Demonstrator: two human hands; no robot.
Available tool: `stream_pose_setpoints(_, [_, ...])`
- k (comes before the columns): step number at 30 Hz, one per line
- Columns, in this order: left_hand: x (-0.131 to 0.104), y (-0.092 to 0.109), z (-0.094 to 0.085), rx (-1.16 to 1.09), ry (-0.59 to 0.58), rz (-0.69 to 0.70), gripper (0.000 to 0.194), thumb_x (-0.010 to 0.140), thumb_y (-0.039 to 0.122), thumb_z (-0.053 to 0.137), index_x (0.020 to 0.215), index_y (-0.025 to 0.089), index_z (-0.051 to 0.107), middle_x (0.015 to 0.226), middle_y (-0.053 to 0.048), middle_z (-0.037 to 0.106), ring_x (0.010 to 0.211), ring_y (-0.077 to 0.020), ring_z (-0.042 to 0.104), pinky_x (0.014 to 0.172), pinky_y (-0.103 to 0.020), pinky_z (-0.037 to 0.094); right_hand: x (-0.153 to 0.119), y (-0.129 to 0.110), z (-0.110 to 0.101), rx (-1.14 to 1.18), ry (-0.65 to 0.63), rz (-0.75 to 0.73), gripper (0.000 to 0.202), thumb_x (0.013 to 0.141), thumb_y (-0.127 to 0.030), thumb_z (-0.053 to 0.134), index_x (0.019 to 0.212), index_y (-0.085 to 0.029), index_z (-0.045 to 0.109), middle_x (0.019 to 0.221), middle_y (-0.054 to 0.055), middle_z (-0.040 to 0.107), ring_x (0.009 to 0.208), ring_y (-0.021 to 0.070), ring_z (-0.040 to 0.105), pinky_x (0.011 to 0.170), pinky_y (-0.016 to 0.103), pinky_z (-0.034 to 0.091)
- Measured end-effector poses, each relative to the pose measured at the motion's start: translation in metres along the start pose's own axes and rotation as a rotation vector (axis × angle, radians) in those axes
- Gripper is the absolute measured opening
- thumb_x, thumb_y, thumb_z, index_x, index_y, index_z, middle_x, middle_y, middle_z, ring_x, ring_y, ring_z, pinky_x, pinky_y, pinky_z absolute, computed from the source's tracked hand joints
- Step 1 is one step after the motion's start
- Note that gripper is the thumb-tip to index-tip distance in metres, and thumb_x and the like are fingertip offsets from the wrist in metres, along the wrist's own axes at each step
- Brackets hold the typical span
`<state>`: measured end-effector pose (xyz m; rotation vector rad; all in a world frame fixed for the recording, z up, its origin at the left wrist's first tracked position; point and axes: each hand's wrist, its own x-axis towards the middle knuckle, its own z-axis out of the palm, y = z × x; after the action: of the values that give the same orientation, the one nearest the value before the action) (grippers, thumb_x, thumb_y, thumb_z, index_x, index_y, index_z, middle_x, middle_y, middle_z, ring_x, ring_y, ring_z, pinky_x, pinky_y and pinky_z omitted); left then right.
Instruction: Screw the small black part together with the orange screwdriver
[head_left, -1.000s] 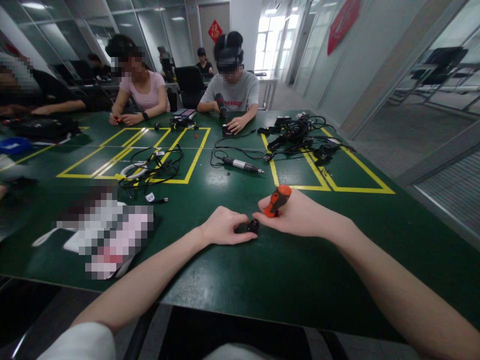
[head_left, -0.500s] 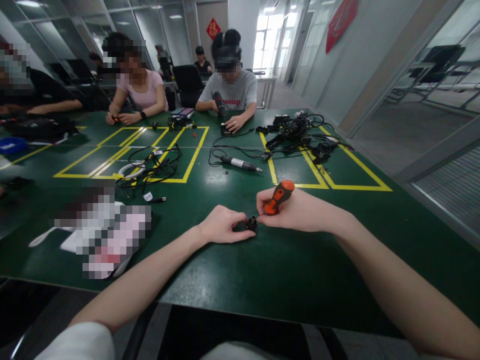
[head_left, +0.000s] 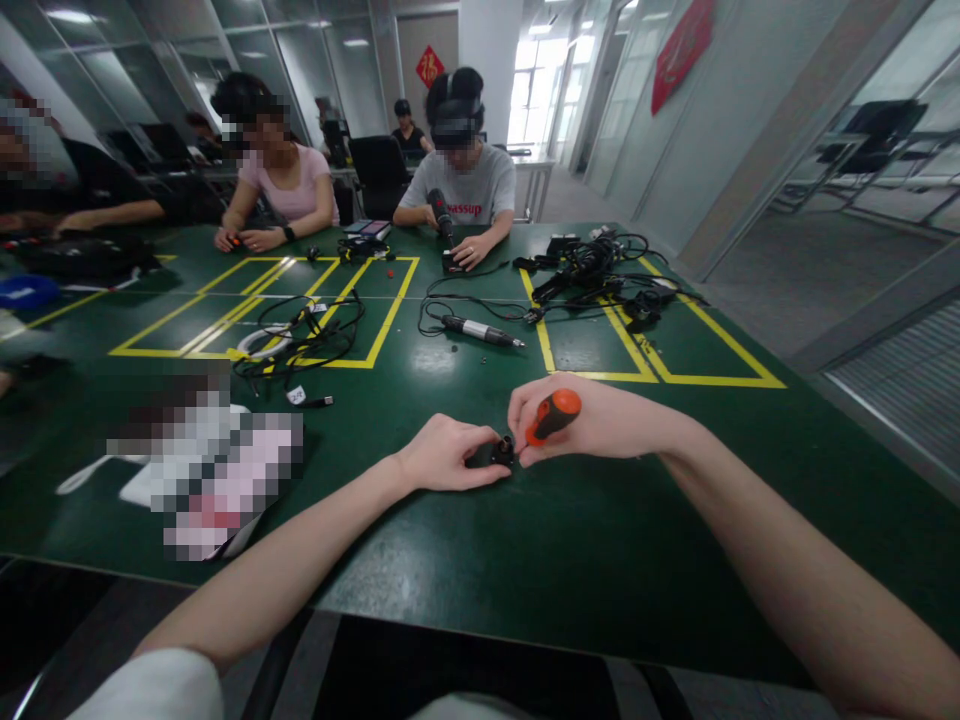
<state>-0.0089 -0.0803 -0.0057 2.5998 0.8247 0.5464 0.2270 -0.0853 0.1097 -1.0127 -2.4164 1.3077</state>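
Between the thumb and fingers of my left hand [head_left: 454, 452] is a small black round part [head_left: 505, 451], held down on the green tabletop [head_left: 420, 550]. My right hand [head_left: 585, 415] grips a screwdriver [head_left: 559, 413] with an orange and dark grey handle. The handle tilts up to the right, and its lower end points down at the black part's right side. Fingers hide most of the shaft, so I cannot tell whether the tip touches the part.
A corded electric screwdriver [head_left: 480, 330] lies beyond my hands. Black cables [head_left: 307, 335] coil at left, and a cable heap [head_left: 592, 265] sits at right. A blurred pouch [head_left: 232, 480] rests near my left forearm. Across the table a co-worker [head_left: 465, 190] holds a power tool [head_left: 441, 215].
My right hand has shifted slightly, and the screwdriver handle now leans lower and further right. My left hand and the black part stay almost where they were.
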Motion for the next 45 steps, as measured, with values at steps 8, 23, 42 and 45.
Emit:
stream_pose_setpoints(8, [0.002, 0.000, 0.000, 0.002, 0.002, -0.002, 0.034, 0.094, 0.050, 0.067, 0.083, 0.019, 0.067, 0.056, 0.006, 0.055, 0.050, -0.0089, 0.052, 0.054, -0.023, 0.029, 0.002, 0.014, -0.007, 0.142, -0.024, -0.012, 0.035, 0.076, -0.030, 0.085, 0.107, -0.015, 0.080, 0.087, 0.004, 0.080, 0.081, 0.0197, 0.075, 0.080, 0.032, 0.059])
stream_pose_setpoints(23, [0.001, 0.002, -0.004, 0.005, -0.004, 0.002, 0.031, 0.095, 0.050, 0.067, 0.098, 0.020, 0.073, 0.058, 0.008, 0.054, 0.049, -0.0074, 0.048, 0.053, -0.023, 0.029, 0.012, 0.022, 0.002, 0.393, -0.063, -0.019, 0.034, 0.084, -0.039, 0.081, 0.099, -0.018, 0.059, 0.079, 0.000, 0.073, 0.072, 0.0148, 0.069, 0.073, 0.031, 0.058])
stream_pose_setpoints(42, [0.000, -0.001, -0.001, 0.002, -0.010, -0.008, 0.035, 0.095, 0.051, 0.066, 0.081, 0.019, 0.063, 0.056, 0.006, 0.053, 0.051, -0.0091, 0.051, 0.054, -0.023, 0.030, 0.005, -0.006, 0.009, -0.408, 0.153, 0.056, 0.035, 0.094, -0.031, 0.060, 0.064, -0.023, 0.042, 0.064, -0.002, 0.049, 0.060, 0.0143, 0.044, 0.061, 0.030, 0.033])
stream_pose_setpoints(45, [0.000, -0.001, -0.001, 0.005, -0.013, -0.006, 0.036, 0.095, 0.052, 0.065, 0.080, 0.019, 0.063, 0.056, 0.006, 0.053, 0.052, -0.0094, 0.052, 0.055, -0.023, 0.030, 0.001, -0.011, 0.008, -0.380, 0.112, 0.047, 0.033, 0.095, -0.031, 0.060, 0.066, -0.023, 0.046, 0.066, -0.002, 0.050, 0.061, 0.0148, 0.047, 0.064, 0.029, 0.036])
